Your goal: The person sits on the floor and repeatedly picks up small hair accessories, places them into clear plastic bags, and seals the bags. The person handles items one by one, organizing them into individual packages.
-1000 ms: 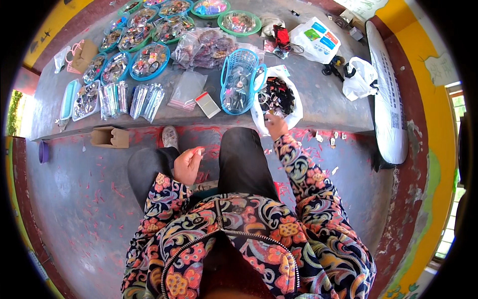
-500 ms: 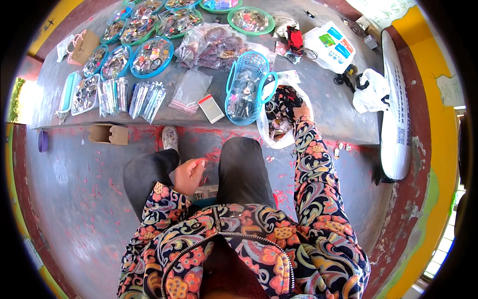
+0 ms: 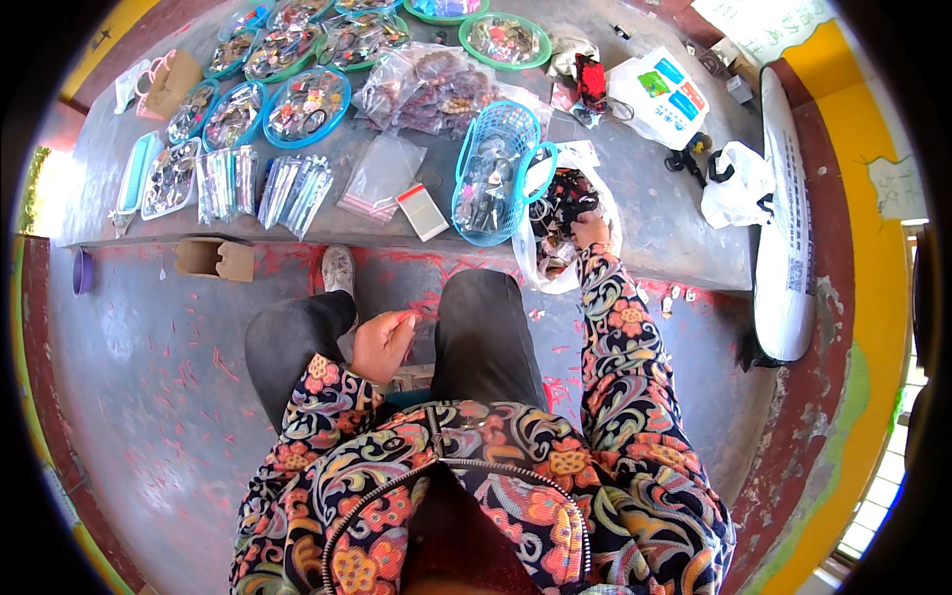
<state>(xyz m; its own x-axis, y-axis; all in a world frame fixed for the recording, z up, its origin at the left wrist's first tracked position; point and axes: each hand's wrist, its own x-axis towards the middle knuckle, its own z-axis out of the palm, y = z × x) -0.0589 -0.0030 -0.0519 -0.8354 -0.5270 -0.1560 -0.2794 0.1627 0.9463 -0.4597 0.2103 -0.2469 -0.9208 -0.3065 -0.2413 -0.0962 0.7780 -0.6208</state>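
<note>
My right hand (image 3: 591, 231) reaches into an open white plastic bag (image 3: 613, 201) at the front edge of the grey platform. Small dark and coloured pieces (image 3: 567, 198), too jumbled to name singly, fill the bag; the fingertips are hidden among them. Right beside it on the left stands a blue plastic basket (image 3: 462, 183) with clear-wrapped dark items inside. My left hand (image 3: 383, 346) hovers over my left thigh with its fingers curled together. Whatever it may hold is hidden.
Round trays (image 3: 345, 117) of small packaged goods fill the platform's far left. Clear bags (image 3: 426, 94), slim packets (image 3: 296, 193) and a white box with a red edge (image 3: 422, 212) lie nearer. White bags (image 3: 739, 183) sit at right; a cardboard box (image 3: 236, 262) is below the edge.
My right hand has shifted slightly left and toward me inside the white bag. My left hand has stayed almost where it was, still curled.
</note>
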